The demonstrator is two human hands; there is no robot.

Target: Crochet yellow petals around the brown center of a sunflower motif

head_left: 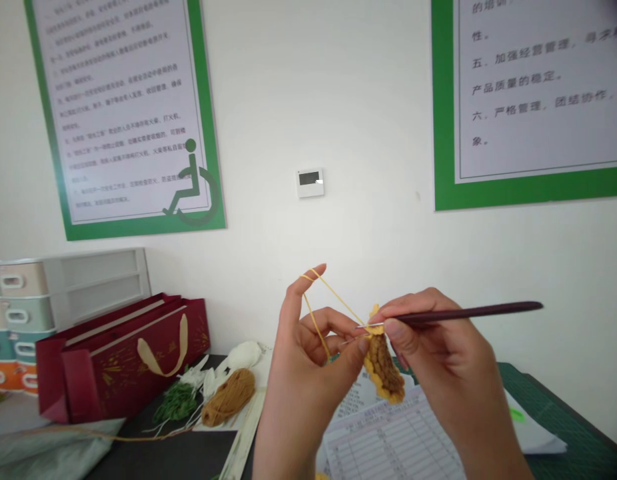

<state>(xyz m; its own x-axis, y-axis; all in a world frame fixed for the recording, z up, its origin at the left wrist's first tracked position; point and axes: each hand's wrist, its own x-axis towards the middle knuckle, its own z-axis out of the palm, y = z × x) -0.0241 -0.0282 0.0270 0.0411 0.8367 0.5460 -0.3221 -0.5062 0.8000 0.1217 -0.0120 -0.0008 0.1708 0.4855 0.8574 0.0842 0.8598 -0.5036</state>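
Note:
My left hand (pixel 308 353) pinches the edge of a small yellow and brown crochet piece (pixel 387 370) between thumb and fingers. Yellow yarn (pixel 338 295) loops over its raised index finger and runs down to the work. In my right hand (pixel 443 353) is a crochet hook (pixel 473 312) with a dark handle, held nearly level. The hook's thin metal tip meets the top edge of the piece, close to my left fingertips. The piece hangs down between both hands, above printed sheets.
Printed sheets (pixel 393 433) lie on a green cutting mat (pixel 568 423). Left of my hands are a brown yarn skein (pixel 229 398), green yarn (pixel 176 402) and white yarn (pixel 244 355). A dark red gift bag (pixel 118 360) stands by stacked drawers (pixel 26 313). Behind is a white wall with green-framed posters (pixel 218 167).

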